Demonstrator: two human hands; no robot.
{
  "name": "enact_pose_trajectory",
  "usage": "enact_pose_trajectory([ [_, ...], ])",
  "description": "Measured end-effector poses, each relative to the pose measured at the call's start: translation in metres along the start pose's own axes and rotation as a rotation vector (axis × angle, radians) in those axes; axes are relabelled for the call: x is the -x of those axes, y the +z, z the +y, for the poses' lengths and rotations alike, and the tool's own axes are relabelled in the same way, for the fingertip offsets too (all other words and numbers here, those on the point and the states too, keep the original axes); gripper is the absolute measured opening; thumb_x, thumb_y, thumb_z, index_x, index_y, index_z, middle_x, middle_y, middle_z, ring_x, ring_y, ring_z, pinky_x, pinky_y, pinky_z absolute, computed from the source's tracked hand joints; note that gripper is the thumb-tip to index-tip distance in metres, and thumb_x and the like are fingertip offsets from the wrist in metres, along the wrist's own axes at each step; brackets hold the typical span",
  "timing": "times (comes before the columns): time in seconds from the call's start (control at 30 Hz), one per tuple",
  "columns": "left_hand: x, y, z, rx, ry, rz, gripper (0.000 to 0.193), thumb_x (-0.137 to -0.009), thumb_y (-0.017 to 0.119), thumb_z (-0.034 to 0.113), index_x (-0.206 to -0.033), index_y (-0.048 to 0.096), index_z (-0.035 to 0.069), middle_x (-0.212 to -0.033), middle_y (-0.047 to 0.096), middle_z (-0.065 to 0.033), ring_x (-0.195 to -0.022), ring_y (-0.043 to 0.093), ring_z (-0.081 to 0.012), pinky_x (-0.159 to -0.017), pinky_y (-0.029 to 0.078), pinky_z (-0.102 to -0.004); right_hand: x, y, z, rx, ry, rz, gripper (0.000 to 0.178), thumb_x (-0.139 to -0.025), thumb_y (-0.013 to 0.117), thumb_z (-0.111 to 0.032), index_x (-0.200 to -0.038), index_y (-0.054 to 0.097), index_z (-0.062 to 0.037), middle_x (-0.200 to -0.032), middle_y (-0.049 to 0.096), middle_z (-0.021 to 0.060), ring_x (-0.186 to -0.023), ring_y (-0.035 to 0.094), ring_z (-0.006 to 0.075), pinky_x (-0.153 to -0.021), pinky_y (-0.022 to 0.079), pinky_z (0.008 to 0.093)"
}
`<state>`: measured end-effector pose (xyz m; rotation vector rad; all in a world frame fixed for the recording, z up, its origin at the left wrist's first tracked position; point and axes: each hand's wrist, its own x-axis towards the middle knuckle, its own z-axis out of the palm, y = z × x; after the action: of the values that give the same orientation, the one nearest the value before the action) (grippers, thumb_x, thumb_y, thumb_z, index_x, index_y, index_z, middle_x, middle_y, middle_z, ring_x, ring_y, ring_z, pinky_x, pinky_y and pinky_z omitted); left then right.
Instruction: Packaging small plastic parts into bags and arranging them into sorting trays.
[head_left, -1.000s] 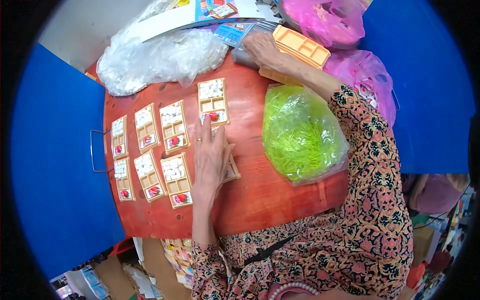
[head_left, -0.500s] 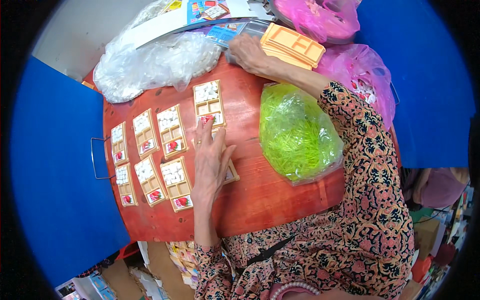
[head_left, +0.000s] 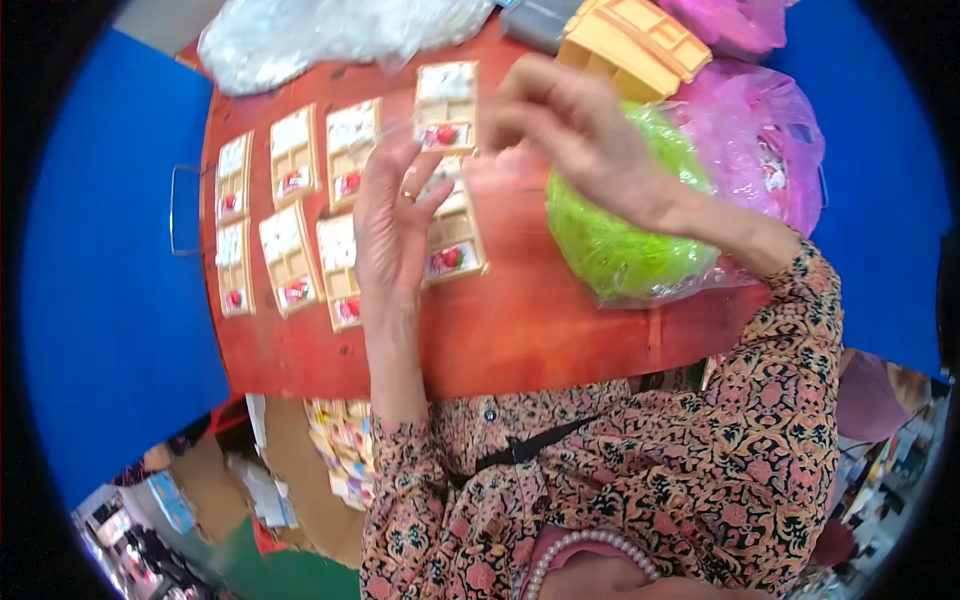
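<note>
My left hand (head_left: 393,220), with a ring on one finger, is raised over the trays, thumb and fingers apart. My right hand (head_left: 590,140) hovers to its right, fingers curled and smeared by motion. A faint see-through blur (head_left: 505,168) lies between the hands; I cannot make out what it is. Several small beige compartment trays stand in two rows; one tray (head_left: 455,228) is partly behind my left hand, another tray (head_left: 447,105) lies farther back. Each holds white pieces at its far end and a strawberry-pictured packet (head_left: 450,258) at its near end.
Behind my right hand are stacked yellow-orange trays (head_left: 625,45) and a grey container (head_left: 535,22). A clear bag of green strands (head_left: 630,255) and a pink bag (head_left: 770,130) lie right. A bag of white pieces (head_left: 330,40) is at the back left. Blue panels (head_left: 110,240) flank the red table (head_left: 540,340).
My right hand has come from the grey container at the back toward my left hand. My left hand has lifted off the trays. The whole view has shifted, so the table sits higher.
</note>
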<state>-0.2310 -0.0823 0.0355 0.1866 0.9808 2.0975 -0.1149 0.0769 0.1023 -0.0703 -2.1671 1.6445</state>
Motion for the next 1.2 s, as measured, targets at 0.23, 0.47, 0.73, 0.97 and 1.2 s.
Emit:
enact_pose_trajectory([
  [0.23, -0.003, 0.007, -0.001, -0.299, 0.089, 0.079, 0.017, -0.084, 0.062, 0.02, -0.088, 0.061, 0.003, -0.082, 0.065, -0.0096, -0.077, 0.064, -0.0178, -0.07, 0.051, -0.0289, -0.055, -0.039, 0.056, -0.004, 0.371, 0.008, 0.028, -0.067, 0.049, 0.002, -0.095, 0.051, -0.0001, -0.101, 0.046, 0.0199, -0.096, 0.046, 0.036, -0.079, 0.038, 0.0437],
  [0.47, -0.006, 0.02, -0.002, -0.302, -0.108, 0.095, 0.027, -0.087, 0.056, 0.021, -0.092, 0.058, -0.005, -0.08, 0.064, -0.018, -0.065, 0.064, -0.0193, -0.057, 0.055, -0.0245, -0.093, -0.029, 0.104, 0.304, 0.067, 0.179, 0.025, -0.084, 0.055, -0.024, -0.085, 0.06, 0.0005, -0.069, 0.059, 0.0041, -0.063, 0.052, 0.01, -0.058, 0.042, 0.0254],
  [0.73, -0.035, 0.024, 0.01, -0.241, -0.135, 0.097, 0.03, -0.09, 0.051, 0.021, -0.096, 0.05, -0.008, -0.088, 0.06, -0.0221, -0.08, 0.063, -0.0276, -0.07, 0.055, -0.0336, -0.133, -0.045, 0.157, 0.312, 0.085, 0.006, 0.025, -0.082, 0.056, -0.022, -0.088, 0.062, 0.0014, -0.068, 0.057, 0.0038, -0.064, 0.051, 0.0097, -0.059, 0.041, 0.0265],
  [0.97, -0.043, 0.029, 0.002, -0.017, -0.237, 0.21, 0.034, -0.091, 0.049, 0.018, -0.097, 0.04, -0.014, -0.099, 0.051, -0.0345, -0.094, 0.057, -0.0421, -0.081, 0.052, -0.0428, -0.139, -0.045, 0.167, 0.498, 0.004, -0.009, 0.026, -0.079, 0.056, -0.022, -0.09, 0.063, 0.0002, -0.076, 0.063, 0.0155, -0.072, 0.06, 0.0254, -0.069, 0.046, 0.0364],
  [1.2, -0.038, 0.04, 0.005, -0.028, -0.249, 0.066, 0.032, -0.089, 0.051, 0.016, -0.096, 0.043, -0.014, -0.102, 0.05, -0.035, -0.099, 0.054, -0.0428, -0.086, 0.05, -0.043, -0.141, -0.051, 0.184, 0.697, -0.119, 0.053, 0.028, -0.081, 0.055, -0.024, -0.093, 0.06, 0.0007, -0.078, 0.061, 0.0197, -0.073, 0.06, 0.0319, -0.066, 0.045, 0.0385],
])
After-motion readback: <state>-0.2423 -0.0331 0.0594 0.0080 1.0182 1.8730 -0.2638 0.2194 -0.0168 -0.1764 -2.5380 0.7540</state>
